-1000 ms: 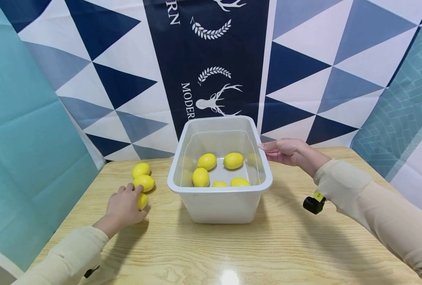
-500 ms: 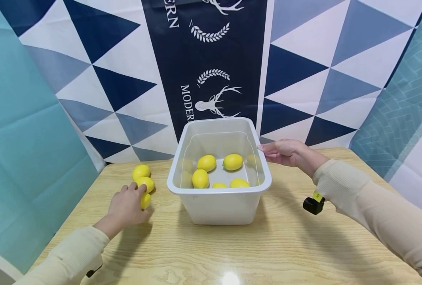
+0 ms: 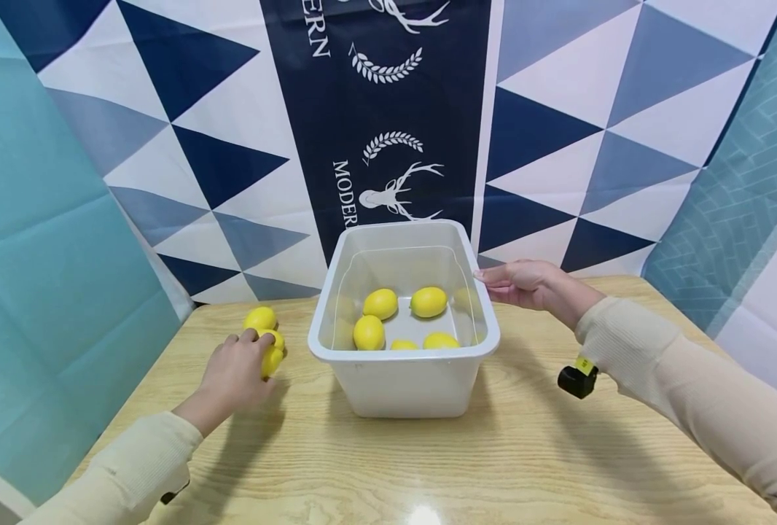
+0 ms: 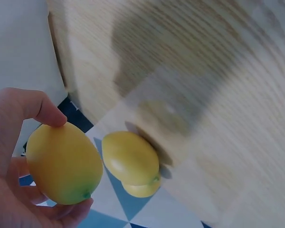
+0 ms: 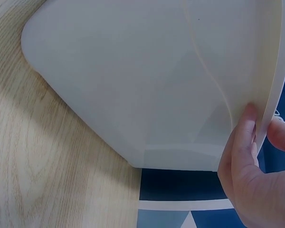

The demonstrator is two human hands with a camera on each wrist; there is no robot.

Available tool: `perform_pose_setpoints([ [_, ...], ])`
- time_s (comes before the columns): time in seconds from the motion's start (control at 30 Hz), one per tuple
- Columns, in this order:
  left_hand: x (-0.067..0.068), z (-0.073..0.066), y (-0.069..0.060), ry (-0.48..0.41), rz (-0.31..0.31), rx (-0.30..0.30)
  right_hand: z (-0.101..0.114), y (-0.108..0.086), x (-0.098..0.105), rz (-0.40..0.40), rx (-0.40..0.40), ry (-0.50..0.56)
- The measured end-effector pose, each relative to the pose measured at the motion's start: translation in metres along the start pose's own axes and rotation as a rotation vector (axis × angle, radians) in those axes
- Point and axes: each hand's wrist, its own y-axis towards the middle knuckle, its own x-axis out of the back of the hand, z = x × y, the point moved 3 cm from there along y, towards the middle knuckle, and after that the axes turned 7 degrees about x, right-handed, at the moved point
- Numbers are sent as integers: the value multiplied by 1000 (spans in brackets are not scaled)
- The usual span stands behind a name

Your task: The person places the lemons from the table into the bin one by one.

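Observation:
My left hand [image 3: 236, 370] holds a yellow lemon [image 4: 64, 164] between thumb and fingers, left of the bin. In the left wrist view, the held lemon looks raised off the table, its green tip pointing down. Beyond it on the tabletop lie two more lemons [image 4: 130, 157], close together; the hand partly covers the nearer one in the head view. A light grey plastic bin [image 3: 408, 386] stands upright at mid-table, with several lemons [image 3: 429, 302] on its floor. My right hand [image 3: 526, 283] pinches the bin's right rim, thumb on the rim and fingers against the outer wall [image 5: 133, 85].
The wooden table [image 3: 388, 459] extends in front of the bin and to both sides. Behind it hangs a patterned cloth [image 3: 231, 168] with triangles and deer prints. A teal cloth [image 3: 41, 292] closes off the left side.
My left hand has shifted slightly right with the lemon, which now overlaps the lemon behind it in the head view. The right hand stays on the bin's rim.

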Motion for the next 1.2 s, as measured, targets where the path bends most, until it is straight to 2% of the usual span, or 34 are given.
perform_pose_setpoints([
  [0.27,5,-4,6,3,-43,-42,0,0,1,2,6,6],
  [0.53,9,-5,10,-19,-56,-58,0,2,0,-4,5,-13],
  [1.0,24,-7,23,-46,18,-87,2,1,1,11,4,3],
  [1.2,29,-11,28,-41,21,-93,1,0,1,12,-4,9],
])
